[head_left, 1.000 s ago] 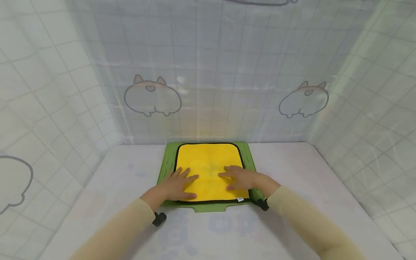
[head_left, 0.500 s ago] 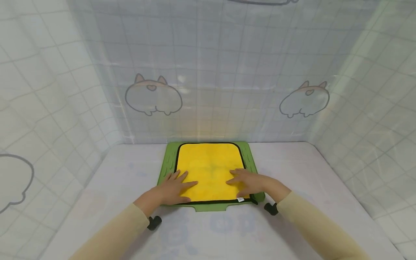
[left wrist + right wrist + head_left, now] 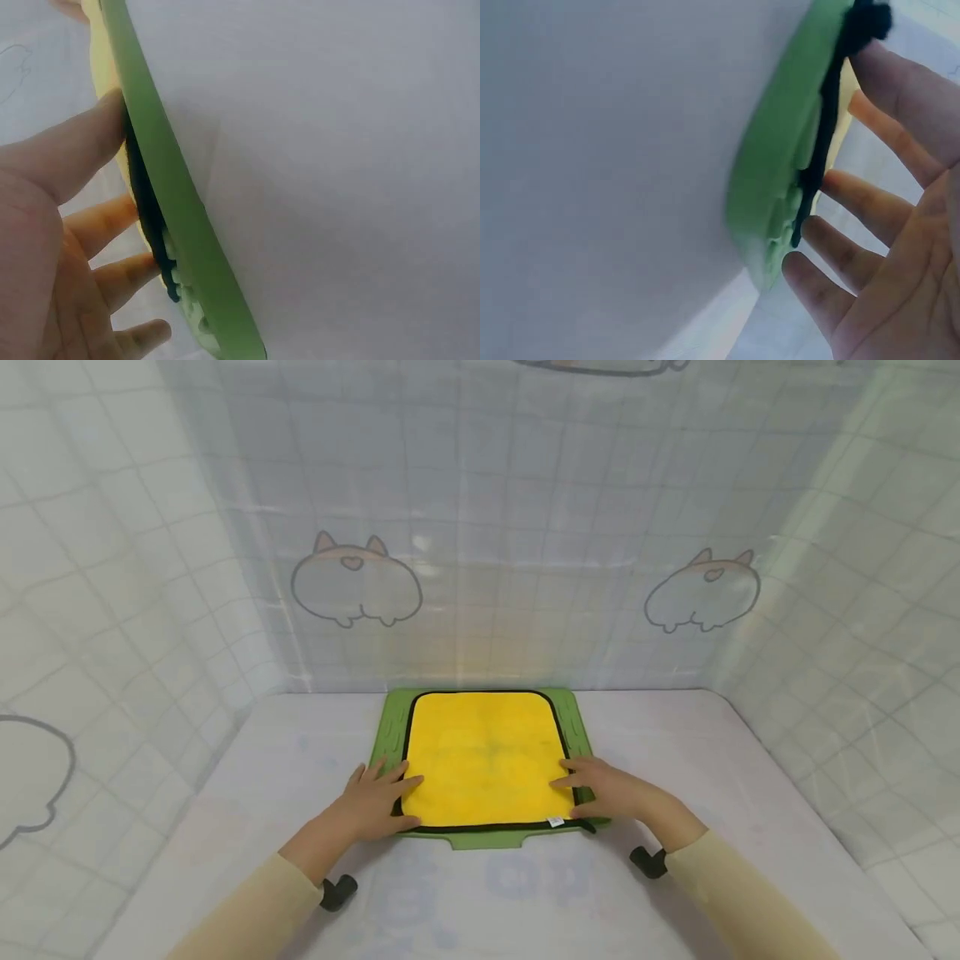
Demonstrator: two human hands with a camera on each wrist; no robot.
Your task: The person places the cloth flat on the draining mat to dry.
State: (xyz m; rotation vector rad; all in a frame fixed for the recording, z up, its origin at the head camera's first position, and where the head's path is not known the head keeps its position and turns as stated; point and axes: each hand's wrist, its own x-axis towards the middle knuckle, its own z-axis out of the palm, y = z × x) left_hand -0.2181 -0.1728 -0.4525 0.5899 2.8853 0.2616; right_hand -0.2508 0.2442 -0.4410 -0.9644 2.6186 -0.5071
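Observation:
A yellow cloth (image 3: 487, 752) with black edging lies flat on a green board (image 3: 485, 841), covering most of it. A white label (image 3: 556, 822) shows at the cloth's near right corner. My left hand (image 3: 369, 803) rests with spread fingers over the near left edge of cloth and board. Across from it, my right hand (image 3: 611, 791) lies at the near right edge, its fingertips on the cloth's border. In the left wrist view, the straight fingers (image 3: 124, 277) touch the cloth along the green rim. The right wrist view shows fingertips (image 3: 832, 184) against the black edging, gripping nothing.
The board sits on a pale printed tabletop (image 3: 480, 910), close to the back wall (image 3: 525, 635) of grid-patterned sheeting. Similar sheeting stands on the left and right. A black wrist device (image 3: 339, 892) hangs under the left sleeve, another (image 3: 648, 862) under the right.
Both hands have slid outward across the cloth, the left one to the left and the right one to the right, to the side edges. Cloth and board have stayed in place.

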